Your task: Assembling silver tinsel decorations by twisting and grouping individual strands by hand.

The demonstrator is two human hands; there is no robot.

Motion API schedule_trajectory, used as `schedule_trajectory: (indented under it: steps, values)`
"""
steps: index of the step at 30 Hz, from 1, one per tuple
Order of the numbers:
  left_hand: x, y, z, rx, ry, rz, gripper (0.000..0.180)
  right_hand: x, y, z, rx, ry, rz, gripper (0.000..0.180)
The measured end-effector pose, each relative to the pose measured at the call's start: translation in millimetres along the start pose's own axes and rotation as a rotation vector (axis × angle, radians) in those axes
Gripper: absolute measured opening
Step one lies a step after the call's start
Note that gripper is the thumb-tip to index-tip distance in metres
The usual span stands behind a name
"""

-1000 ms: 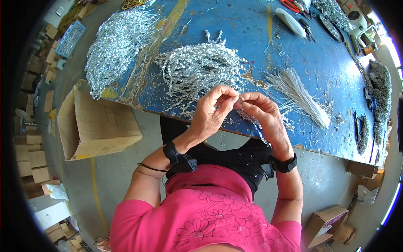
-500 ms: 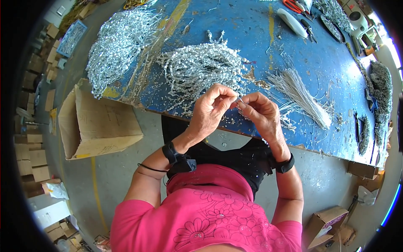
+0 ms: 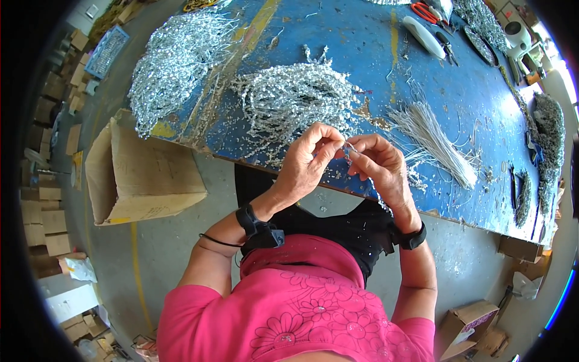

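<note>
Left hand [image 3: 303, 166] and right hand [image 3: 387, 170] — fingertips clamped on silver strand [image 3: 382, 203], more strand showing than before, carton [image 3: 157, 172] — illegibly marked.

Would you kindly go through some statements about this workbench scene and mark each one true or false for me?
1. The left hand and right hand both pinch a thin silvery strand. True.
2. The bundle of pale strands lies left of the central sparkling silver pile. False: it lies to the pile's right.
3. A cardboard box stands beside the table, on the person's left. True.
4. The red-handled tool is in the right hand. False: it lies toward the far side of the table.
5. Both wrists wear dark bands. True.
6. The person's shirt is plain green. False: it is pink with a flower pattern.
</note>
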State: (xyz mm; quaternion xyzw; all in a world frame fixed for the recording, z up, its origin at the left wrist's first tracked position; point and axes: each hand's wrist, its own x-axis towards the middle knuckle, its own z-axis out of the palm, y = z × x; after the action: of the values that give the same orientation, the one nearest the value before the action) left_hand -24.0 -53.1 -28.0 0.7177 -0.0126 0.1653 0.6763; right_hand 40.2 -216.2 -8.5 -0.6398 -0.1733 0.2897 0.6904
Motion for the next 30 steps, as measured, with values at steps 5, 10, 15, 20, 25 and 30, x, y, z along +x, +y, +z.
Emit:
schedule_trajectory:
  steps: [5, 10, 15, 20, 25, 30]
  values:
    - [-2, -3, 2, -0.047, -0.018, -0.024, 0.004, 0, 5, -1, 0.042, 0.015, -0.016, 0.007]
    - [-3, -2, 1, -0.023, -0.029, 0.033, 0.004, -3, -2, -3, 0.110, -0.040, 0.090, 0.007]
    - [-3, 0, 1, -0.062, -0.029, -0.012, 0.004, -1, 0, -1, 0.093, -0.004, 0.072, 0.007]
    - [-3, -1, 0, -0.036, -0.032, 0.025, 0.005, -2, -1, 0, -0.047, 0.035, 0.019, 0.007]
    - [-4, 1, -1, -0.030, -0.044, 0.045, 0.002, 0, 0, 2, -0.190, 0.101, -0.012, 0.012]
    - [-5, -2, -4, 0.002, -0.031, 0.054, 0.006, -5, -17, 1, -0.137, 0.030, 0.045, 0.021]
